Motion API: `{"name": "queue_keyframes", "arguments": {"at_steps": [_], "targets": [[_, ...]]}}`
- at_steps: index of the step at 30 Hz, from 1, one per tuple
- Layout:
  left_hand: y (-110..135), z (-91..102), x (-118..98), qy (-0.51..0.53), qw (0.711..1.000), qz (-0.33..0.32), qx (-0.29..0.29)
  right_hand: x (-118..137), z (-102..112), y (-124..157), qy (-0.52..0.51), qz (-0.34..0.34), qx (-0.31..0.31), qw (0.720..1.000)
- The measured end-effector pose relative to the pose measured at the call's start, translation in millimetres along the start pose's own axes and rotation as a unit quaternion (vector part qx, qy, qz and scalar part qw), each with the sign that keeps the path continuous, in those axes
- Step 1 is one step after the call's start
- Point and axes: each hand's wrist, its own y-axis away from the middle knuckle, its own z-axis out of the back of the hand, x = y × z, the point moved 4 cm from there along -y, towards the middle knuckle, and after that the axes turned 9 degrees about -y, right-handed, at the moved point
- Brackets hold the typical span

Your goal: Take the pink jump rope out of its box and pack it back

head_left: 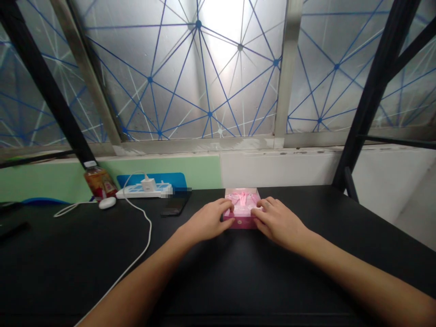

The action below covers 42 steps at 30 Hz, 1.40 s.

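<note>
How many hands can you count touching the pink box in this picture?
2. The left hand touches the left side of the pink box, and the right hand touches its right side.

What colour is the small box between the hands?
The box is pink, with a paler ribbon-like pattern on top, best seen in the head view.

That pink box [241,200] is such a cute one: hot magenta sides, a paler pink top and a darker pink ribbon-like print. Left of it there's a white power strip [143,192] on a bright blue mat [151,179], plus a white cable [146,227] across the black tabletop [68,272]. Behind it the wall [51,181] goes mint green to white, and above it the window film [184,68] has this web of blue and white lines.
</note>
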Motion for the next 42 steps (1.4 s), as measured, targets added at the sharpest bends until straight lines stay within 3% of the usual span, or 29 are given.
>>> {"name": "queue_keyframes", "arguments": {"at_steps": [5, 15, 21, 27, 36, 42], "targets": [[0, -3.1, 3, 0.014, 1.0, 0.017, -0.007, -4, -1, 3, -0.016, -0.043, 0.009, 0.999], [1, -0.1, 3, 0.045, 0.999, -0.017, 0.005, -21, 3, 5, -0.22, -0.072, 0.013, 0.973], [0, -2.0, 3, 0.049, 0.999, -0.002, 0.006, -21, 2, 6, -0.221, -0.09, 0.007, 0.971], [3, 2.0, 6, 0.06, 0.997, -0.032, 0.028, -23, 8, 8, -0.241, -0.066, 0.026, 0.968], [0, 1.7, 0, 0.065, 0.998, -0.02, 0.005, -18, 7, 5, -0.054, -0.101, 0.044, 0.992], [-1, 3.4, 3, 0.061, 0.998, -0.012, 0.02, -17, 18, 10, -0.148, -0.074, 0.07, 0.984]]}}
